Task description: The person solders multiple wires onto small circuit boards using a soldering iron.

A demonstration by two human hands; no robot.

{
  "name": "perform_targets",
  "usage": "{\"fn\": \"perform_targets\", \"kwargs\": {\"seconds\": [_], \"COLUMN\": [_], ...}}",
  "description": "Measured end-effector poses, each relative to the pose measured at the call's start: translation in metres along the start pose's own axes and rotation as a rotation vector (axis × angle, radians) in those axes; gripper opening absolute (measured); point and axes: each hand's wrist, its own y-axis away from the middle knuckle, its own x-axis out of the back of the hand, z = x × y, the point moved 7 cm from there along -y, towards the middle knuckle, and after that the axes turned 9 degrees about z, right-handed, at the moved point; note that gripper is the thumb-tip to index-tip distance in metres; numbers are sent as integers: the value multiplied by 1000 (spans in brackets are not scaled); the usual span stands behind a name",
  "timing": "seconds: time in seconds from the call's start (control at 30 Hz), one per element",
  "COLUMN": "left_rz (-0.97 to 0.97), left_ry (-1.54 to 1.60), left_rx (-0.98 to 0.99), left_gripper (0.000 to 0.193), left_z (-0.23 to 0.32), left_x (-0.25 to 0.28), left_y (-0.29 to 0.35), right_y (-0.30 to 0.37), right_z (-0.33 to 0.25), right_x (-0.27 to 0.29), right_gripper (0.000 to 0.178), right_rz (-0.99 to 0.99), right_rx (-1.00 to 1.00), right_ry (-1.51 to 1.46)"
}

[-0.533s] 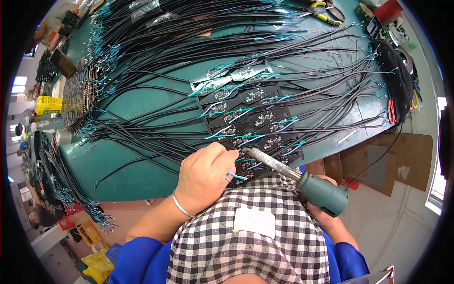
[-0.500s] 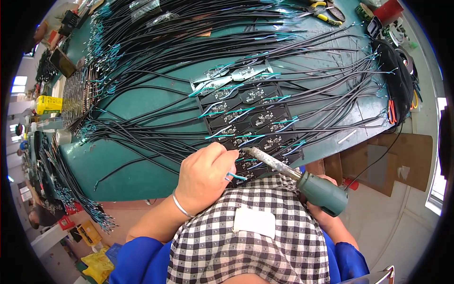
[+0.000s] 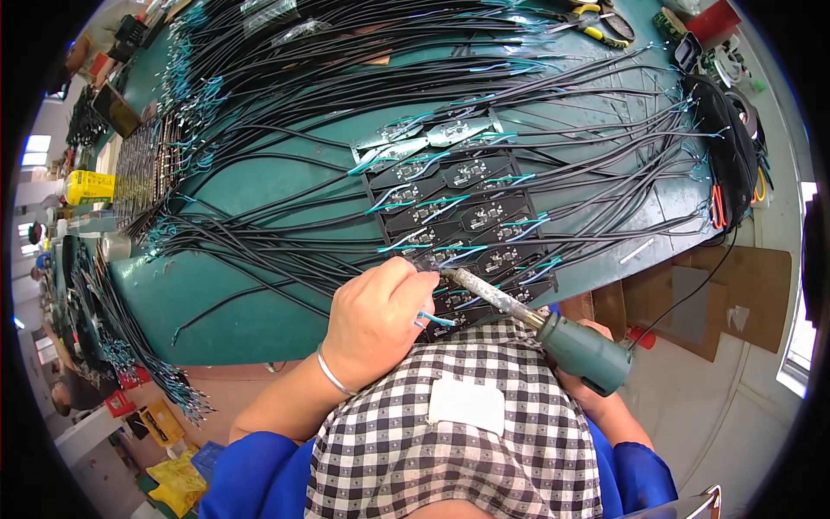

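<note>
My left hand (image 3: 378, 310) is closed in a pinch at the near left edge of a panel of black circuit boards (image 3: 478, 217). It grips a cable with stripped teal and white wire ends (image 3: 435, 319) poking out below the fingers. My right hand (image 3: 577, 387) is wrapped round the green handle of a soldering iron (image 3: 587, 355), which hides most of its fingers. The iron's long metal barrel slants up and left, its tip close by my left thumb and fingertips over the boards. Whether the tip touches a board cannot be made out.
Black cables (image 3: 268, 242) fan out left and right from the boards over the green table (image 3: 259, 324). More cable bundles (image 3: 346, 86) lie at the back. Pliers (image 3: 601, 30) sit at the far right, near a black pouch (image 3: 724, 156). The iron's cord (image 3: 692, 301) runs up along the right.
The soldering iron's handle has shifted slightly left. My left hand stays almost still, pinching in the same place.
</note>
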Motion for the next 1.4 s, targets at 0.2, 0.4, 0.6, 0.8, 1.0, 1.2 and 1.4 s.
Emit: {"fn": "perform_targets", "kwargs": {"seconds": [0.2, 0.4, 0.6, 0.8, 1.0, 1.2, 1.4], "left_rz": [-6, -8, -78, -153, -32, -7, -26], "left_ry": [-11, -13, 79, 388, 81, -26, -15], "left_rx": [-3, -12, -14, -202, -267, -267, -215], "left_gripper": [19, 19, 25, 19, 18, 21, 13], "left_z": [0, 0, -3, -6, 15, 26, 23], "left_x": [0, 1, 4, 10, 8, -3, -7], "left_y": [0, 0, -6, 2, 20, 34, 30], "right_y": [24, 24, 22, 42, 55, 46, 48], "right_z": [33, 36, 32, 41, 35, 13, 18], "right_x": [-1, -3, -4, -8, 5, 27, 17], "right_gripper": [21, 27, 37, 47, 38, 34, 32], "right_rz": [36, 29, -10, 109, 8, 123, 127], "right_rx": [-425, -568, -488, -561, -579, -162, -244], "right_ry": [-222, -464, -468, -708, -555, -305, -250]}}
